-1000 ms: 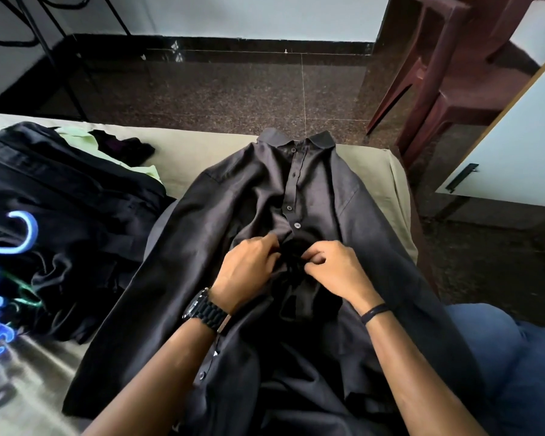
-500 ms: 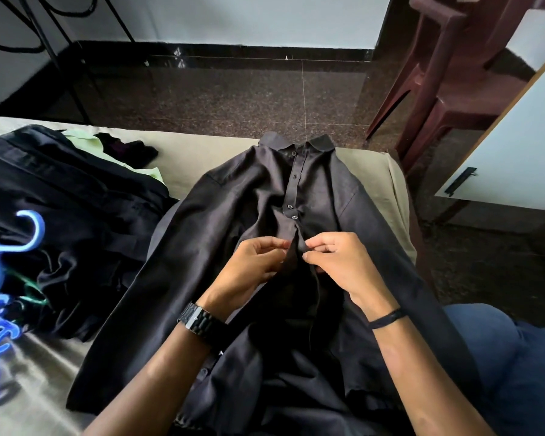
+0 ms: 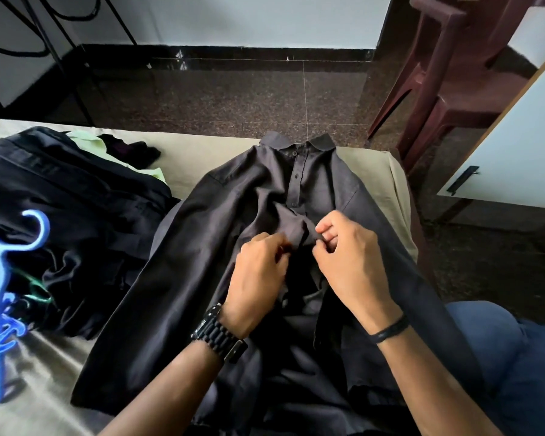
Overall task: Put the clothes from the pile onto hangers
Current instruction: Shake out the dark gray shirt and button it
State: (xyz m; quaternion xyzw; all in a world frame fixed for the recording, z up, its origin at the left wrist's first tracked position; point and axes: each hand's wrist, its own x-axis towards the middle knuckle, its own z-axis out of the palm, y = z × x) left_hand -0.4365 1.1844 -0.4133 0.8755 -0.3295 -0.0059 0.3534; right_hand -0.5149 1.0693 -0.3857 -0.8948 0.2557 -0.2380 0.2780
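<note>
Dark shirt (image 3: 202,278) spread flat on the bed (image 3: 54,372), collar away; left hand (image 3: 258,275) and right hand (image 3: 350,262) each pinch its placket; pile (image 3: 76,221) and blue hangers (image 3: 0,278) lie left; no legible writing.

Home bedroom: sheeted bed (image 3: 208,152) mid-frame, speckled stone floor (image 3: 233,99) above, plastic chair (image 3: 453,89) and cupboard door (image 3: 516,152) upper right.

A shirt (image 3: 202,262) lies spread on the bed (image 3: 202,155) at frame centre, collar toward the top. The clothes pile (image 3: 70,221) sits left of it, hangers (image 3: 0,278) at the far left edge, chairs (image 3: 447,73) upper right.
</note>
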